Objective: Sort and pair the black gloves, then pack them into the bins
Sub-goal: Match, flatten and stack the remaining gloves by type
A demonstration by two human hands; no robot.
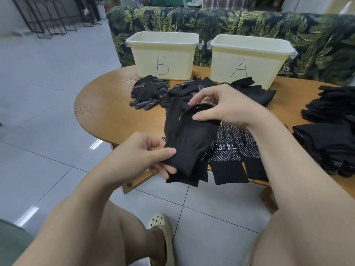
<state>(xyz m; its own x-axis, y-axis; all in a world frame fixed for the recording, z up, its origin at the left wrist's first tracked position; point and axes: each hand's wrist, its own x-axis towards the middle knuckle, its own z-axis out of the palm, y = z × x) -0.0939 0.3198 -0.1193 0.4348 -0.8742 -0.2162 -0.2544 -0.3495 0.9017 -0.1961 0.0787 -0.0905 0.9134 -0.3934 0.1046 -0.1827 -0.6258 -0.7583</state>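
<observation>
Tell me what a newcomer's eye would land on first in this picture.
First, the black glove held up at centre: the left hand pinches its cuff end, the right hand grips its far end. Behind, two pale yellow bins stand on the wooden table, bin B left of bin A, with loose black gloves heaped before them.

Two cream bins stand on one table: bin B and bin A, plus several black glove piles, uncountable.
</observation>
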